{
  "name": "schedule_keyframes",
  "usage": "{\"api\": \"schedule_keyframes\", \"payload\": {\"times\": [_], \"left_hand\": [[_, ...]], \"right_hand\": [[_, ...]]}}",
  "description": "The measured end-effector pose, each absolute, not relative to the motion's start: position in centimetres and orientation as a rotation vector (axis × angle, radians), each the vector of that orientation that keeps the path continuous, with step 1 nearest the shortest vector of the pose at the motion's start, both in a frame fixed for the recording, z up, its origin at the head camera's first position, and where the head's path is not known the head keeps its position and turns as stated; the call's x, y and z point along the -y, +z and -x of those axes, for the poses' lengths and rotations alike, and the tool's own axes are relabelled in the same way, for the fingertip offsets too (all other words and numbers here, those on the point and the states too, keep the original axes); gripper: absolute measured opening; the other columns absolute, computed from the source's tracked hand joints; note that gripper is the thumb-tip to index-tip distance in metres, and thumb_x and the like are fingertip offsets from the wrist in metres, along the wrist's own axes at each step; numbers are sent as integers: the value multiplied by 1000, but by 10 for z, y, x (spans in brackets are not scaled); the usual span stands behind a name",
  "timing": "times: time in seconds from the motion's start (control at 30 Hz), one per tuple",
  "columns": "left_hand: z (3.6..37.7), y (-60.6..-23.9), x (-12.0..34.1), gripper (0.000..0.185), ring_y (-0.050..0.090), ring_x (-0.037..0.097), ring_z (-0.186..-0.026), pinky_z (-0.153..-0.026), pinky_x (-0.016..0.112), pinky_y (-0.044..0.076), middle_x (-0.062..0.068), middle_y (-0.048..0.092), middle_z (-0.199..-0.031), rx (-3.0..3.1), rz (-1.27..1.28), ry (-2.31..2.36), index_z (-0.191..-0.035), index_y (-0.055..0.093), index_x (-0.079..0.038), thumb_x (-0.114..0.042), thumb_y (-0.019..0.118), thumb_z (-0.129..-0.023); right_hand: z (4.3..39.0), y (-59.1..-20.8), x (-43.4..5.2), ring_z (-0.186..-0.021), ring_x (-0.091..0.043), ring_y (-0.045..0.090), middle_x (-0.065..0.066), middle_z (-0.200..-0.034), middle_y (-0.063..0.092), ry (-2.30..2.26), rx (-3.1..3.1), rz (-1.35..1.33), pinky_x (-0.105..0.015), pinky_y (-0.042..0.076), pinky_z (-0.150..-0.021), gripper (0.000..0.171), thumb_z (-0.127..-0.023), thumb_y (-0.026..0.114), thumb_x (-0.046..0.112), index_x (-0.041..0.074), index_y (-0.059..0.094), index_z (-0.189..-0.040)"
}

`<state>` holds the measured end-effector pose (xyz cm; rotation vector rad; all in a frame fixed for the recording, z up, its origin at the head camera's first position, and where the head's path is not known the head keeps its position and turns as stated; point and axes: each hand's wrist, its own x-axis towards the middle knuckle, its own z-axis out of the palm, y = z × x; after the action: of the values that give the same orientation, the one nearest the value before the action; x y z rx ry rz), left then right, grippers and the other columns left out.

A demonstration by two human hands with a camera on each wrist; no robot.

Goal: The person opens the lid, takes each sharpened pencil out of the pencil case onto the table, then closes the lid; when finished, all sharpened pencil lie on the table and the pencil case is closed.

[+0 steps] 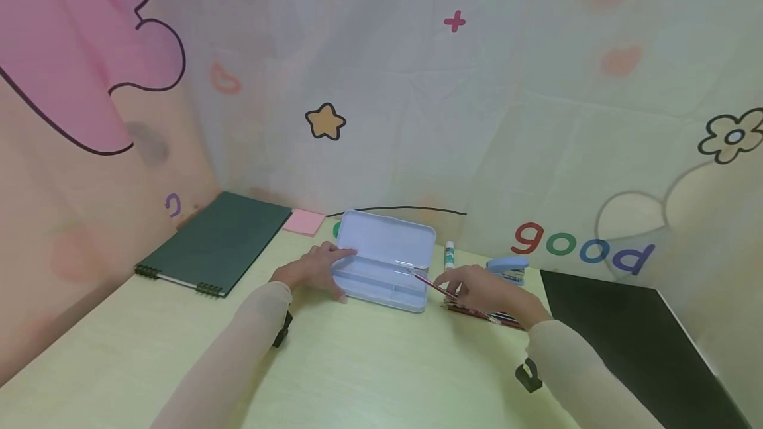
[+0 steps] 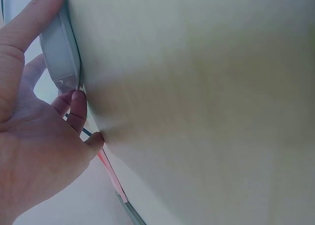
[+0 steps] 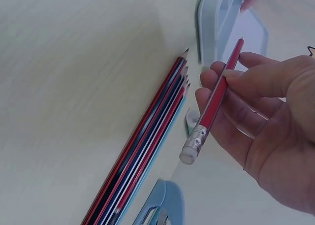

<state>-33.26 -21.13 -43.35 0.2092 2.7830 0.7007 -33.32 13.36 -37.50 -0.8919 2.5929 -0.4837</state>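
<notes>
A light blue pencil case (image 1: 386, 237) lies on the table with its lid raised at the back. My left hand (image 1: 312, 267) holds the case by its left end, thumb at the near edge. In the left wrist view, fingers curl at the end of the case (image 2: 60, 50). My right hand (image 1: 479, 290) pinches a red pencil (image 3: 214, 104) between thumb and fingers. The pencil's white eraser faces back toward the wrist, and its tip reaches over the right side of the case. Beneath the right hand, several striped pencils (image 3: 142, 141) lie side by side on the table.
A blue stapler (image 1: 507, 267) and a glue stick (image 1: 450, 255) are behind the right hand. Pink sticky notes (image 1: 304, 222) and a dark green spiral notebook (image 1: 226, 243) lie to the left. A black flat sheet (image 1: 626, 336) covers the right side. A printed curtain (image 1: 393, 138) hangs behind.
</notes>
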Motion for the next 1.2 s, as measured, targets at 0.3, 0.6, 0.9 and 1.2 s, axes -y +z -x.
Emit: {"api": "schedule_keyframes", "payload": {"times": [0.3, 0.6, 0.9, 1.2], "left_hand": [[331, -432, 213, 98, 35, 33, -135, -110, 62, 38, 12, 32, -154, -2784, -222, 699, -155, 36, -35, -38, 89, -72], [332, -433, 213, 98, 34, 34, -135, -109, 63, 38, 12, 32, -154, -2772, -216, 710, -154, 36, -35, -39, 89, -72], [332, -433, 212, 99, 35, 33, -134, -108, 63, 39, 12, 32, -153, -2770, -231, 725, -154, 36, -34, -39, 90, -71], [331, -431, 212, 99, 35, 33, -134, -109, 64, 38, 13, 32, -153, -2760, -226, 726, -155, 36, -34, -38, 90, -72]], "right_hand": [[319, -377, -167, -89, -19, 59, -3, -118, 68, -446, -2602, 872, -29, 52, -70, 48, -88, 58, -9, 16, 68, -128], [310, -381, -183, -91, -18, 57, -1, -100, 67, -420, -2545, 883, -27, 51, -71, 37, -89, 62, -8, 12, 72, -118], [309, -389, -195, -86, -14, 55, 3, -93, 66, -393, -2589, 966, -24, 48, -72, 35, -88, 62, -8, 12, 74, -114], [308, -392, -198, -94, -19, 57, 0, -104, 68, -353, -2644, 926, -26, 47, -75, 39, -88, 58, -9, 14, 74, -114]]}}
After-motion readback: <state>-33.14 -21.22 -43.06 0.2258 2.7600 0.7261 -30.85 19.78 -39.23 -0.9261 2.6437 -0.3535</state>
